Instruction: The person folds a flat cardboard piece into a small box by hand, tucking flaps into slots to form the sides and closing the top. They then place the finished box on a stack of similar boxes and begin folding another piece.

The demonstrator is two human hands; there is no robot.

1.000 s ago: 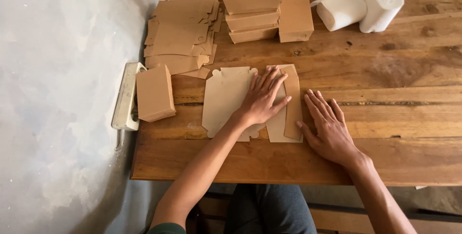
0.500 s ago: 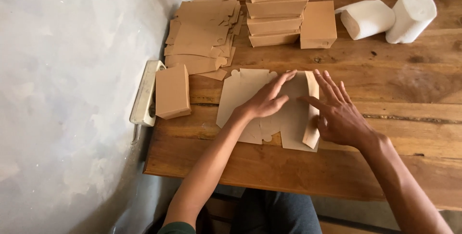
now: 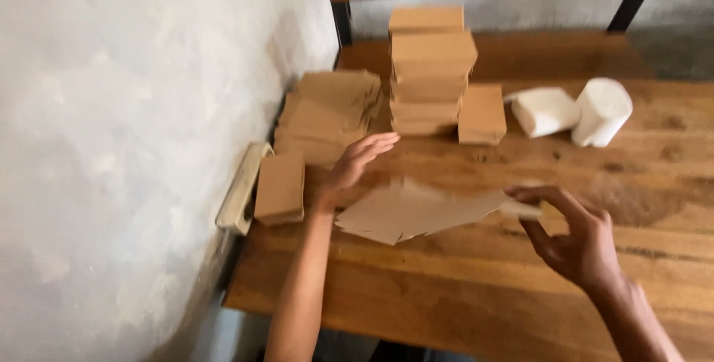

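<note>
Between both hands, a flat tan cardboard blank (image 3: 416, 213) tilts, blurred.

flat cardboard blank (image 3: 416, 213): motion-blurred | right hand (image 3: 576, 239): grip on blank unclear | table (image 3: 669, 287): cut off right

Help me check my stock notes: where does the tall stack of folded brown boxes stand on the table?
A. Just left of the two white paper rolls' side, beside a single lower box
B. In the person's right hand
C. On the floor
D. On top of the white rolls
A: the tall stack of folded brown boxes stands on the wooden table, with a lower box beside it and the white rolls farther right.
</note>
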